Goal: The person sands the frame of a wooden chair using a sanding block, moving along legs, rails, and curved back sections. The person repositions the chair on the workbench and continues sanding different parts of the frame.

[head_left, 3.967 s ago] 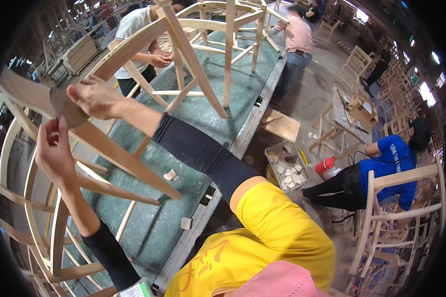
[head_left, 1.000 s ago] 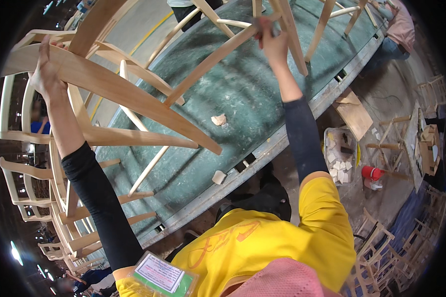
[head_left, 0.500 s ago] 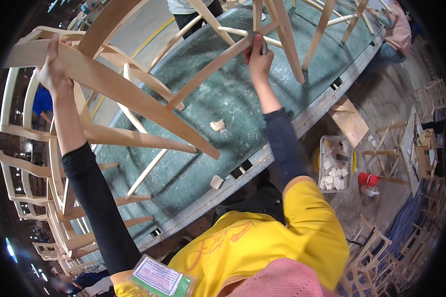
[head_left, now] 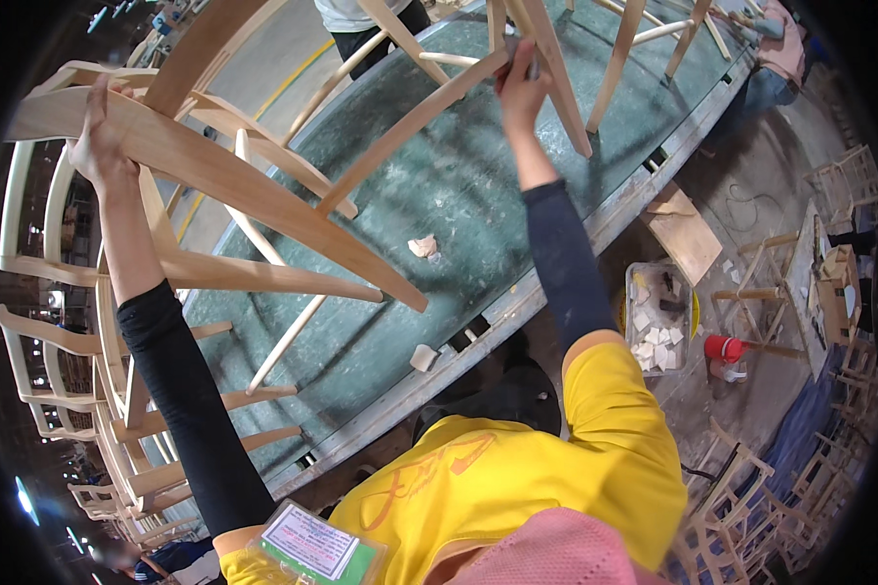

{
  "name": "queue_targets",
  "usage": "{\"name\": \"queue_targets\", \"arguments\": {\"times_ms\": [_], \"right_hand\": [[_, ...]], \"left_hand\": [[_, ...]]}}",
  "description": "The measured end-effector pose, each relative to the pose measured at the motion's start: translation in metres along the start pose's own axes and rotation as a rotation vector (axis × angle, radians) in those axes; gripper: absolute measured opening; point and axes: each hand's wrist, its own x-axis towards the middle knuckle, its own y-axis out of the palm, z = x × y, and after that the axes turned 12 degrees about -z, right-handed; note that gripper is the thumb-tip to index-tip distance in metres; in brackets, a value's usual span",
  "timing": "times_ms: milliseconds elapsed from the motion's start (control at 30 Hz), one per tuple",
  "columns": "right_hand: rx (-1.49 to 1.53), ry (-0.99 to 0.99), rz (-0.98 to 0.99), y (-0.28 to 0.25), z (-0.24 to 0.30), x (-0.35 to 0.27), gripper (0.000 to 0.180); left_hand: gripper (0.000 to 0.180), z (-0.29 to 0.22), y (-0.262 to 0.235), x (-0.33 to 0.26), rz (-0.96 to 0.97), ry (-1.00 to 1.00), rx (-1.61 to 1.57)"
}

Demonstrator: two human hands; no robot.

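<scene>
Two hands work apart: left hand [head_left: 105,151] clasps a chair leg [head_left: 254,190], likely stiff, good to grip; right hand [head_left: 522,99] pinches a pad [head_left: 511,45] above the table [head_left: 488,210].

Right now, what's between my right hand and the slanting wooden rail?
In the head view, a grey pad lies between your right hand and the wooden rail, near its upper end.

Your surface [head_left: 478,239] is green and scuffed, with a grey edge [head_left: 515,301] nearest you. On it lie a crumpled scrap [head_left: 422,246], well in from that edge, and, right by the edge, a whitish pad [head_left: 424,357]; wooden frames [head_left: 615,73] stand farther off.
</scene>
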Motion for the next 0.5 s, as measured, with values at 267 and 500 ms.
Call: {"name": "queue_targets", "arguments": {"times_ms": [267, 500], "right_hand": [[-0.145, -0.057, 0.016, -0.004, 0.004, 0.001, 0.053], [-0.242, -0.035, 0.202, -0.005, 0.016, -0.015, 0.058]], "left_hand": [[0.03, -0.002, 0.006, -0.003, -0.015, -0.009, 0.011], [0.033, 0.001, 0.002, 0.001, 0.018, 0.0, -0.015]]}}
